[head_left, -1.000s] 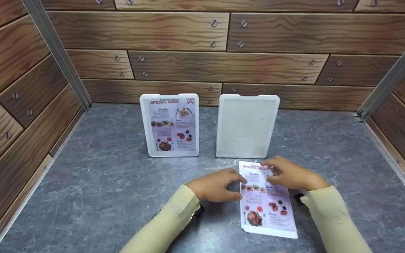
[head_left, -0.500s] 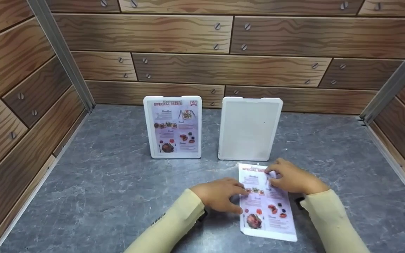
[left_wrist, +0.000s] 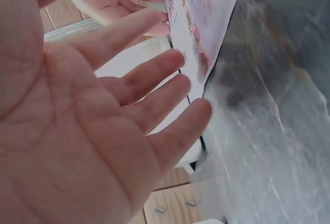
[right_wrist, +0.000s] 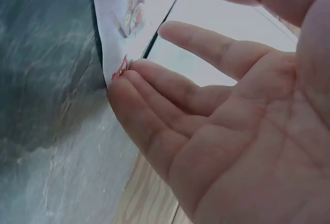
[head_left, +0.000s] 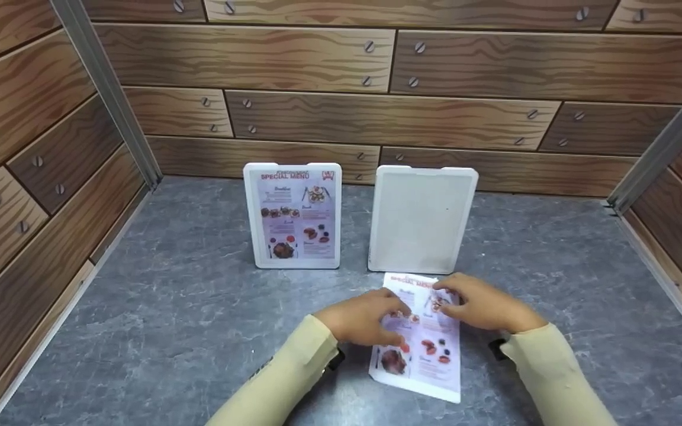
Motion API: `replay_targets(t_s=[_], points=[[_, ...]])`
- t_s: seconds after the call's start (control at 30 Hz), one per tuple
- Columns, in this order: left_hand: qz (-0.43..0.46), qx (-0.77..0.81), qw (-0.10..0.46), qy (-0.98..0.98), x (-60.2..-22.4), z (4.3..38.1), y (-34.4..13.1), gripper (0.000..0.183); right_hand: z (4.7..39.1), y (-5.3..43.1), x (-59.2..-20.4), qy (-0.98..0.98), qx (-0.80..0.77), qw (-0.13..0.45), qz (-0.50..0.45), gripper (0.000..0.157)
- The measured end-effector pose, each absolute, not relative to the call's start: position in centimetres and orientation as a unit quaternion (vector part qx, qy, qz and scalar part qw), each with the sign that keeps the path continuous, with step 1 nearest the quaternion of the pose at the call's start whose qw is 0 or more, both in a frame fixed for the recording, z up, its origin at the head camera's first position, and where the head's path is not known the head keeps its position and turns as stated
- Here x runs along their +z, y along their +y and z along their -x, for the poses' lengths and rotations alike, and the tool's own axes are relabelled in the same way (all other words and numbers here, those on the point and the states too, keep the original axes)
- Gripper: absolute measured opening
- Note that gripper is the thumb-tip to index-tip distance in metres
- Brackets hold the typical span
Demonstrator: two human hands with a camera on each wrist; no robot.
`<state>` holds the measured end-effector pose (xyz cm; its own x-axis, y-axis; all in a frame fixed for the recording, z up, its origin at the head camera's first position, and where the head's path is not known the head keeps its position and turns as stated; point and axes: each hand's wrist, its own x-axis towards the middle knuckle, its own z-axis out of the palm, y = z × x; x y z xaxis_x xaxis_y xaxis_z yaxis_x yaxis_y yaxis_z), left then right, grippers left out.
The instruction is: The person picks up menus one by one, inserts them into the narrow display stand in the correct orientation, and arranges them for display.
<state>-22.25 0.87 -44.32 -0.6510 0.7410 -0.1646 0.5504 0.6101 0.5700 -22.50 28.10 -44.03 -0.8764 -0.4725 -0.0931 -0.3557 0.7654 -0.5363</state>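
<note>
A printed menu sheet (head_left: 421,340) lies slightly askew on the grey table, its top edge close to the foot of a white stand (head_left: 421,222) with a blank face. My left hand (head_left: 362,319) lies over the sheet's left side, fingers extended; the left wrist view shows its palm and fingertips (left_wrist: 203,108) near the sheet's edge. My right hand (head_left: 483,305) is at the sheet's upper right corner. In the right wrist view its outstretched fingers (right_wrist: 170,87) touch that corner of the menu sheet (right_wrist: 116,13). Neither hand grips it.
Left of the blank stand, a second white stand (head_left: 254,219) stands upright with a matching menu (head_left: 302,225) in it. Wood-print walls (head_left: 317,56) with metal corner posts (head_left: 107,89) enclose the grey marbled table (head_left: 169,307) at the back and sides.
The menu sheet has shifted left and turned slightly, its lower end swinging left. Both hands have moved a little left with it, and the left hand has also moved slightly up.
</note>
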Motion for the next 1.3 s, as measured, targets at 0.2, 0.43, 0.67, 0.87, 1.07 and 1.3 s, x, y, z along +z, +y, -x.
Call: replay_targets(t_s=[0.2, 0.43, 0.67, 0.87, 1.07, 1.3], points=[[-0.355, 0.209, 0.203, 0.888, -44.5, 22.4, 0.2, 0.063, 22.8, 27.9, -44.5, 0.936, -0.257, 0.086, 0.225, 0.036], [-0.35, 0.193, 0.194, 0.896, -44.3, 22.2, 0.1, 0.053, 22.7, 27.9, -44.9, 0.942, -0.233, 0.094, 0.225, 0.035], [-0.351, 0.194, 0.189, 0.896, -44.2, 22.4, 0.3, 0.049, 22.7, 28.0, -44.8, 0.944, -0.222, 0.092, 0.226, 0.035], [-0.356, 0.193, 0.189, 0.895, -44.2, 22.3, 0.3, 0.048, 22.6, 28.3, -44.8, 0.943, -0.224, 0.095, 0.225, 0.035], [-0.355, 0.191, 0.19, 0.895, -44.1, 22.3, 0.2, 0.048, 22.4, 28.3, -44.8, 0.945, -0.225, 0.094, 0.219, 0.035], [-0.333, 0.205, 0.186, 0.902, -44.0, 22.3, -0.3, 0.051, 22.4, 27.8, -44.6, 0.946, -0.218, 0.096, 0.219, 0.042]])
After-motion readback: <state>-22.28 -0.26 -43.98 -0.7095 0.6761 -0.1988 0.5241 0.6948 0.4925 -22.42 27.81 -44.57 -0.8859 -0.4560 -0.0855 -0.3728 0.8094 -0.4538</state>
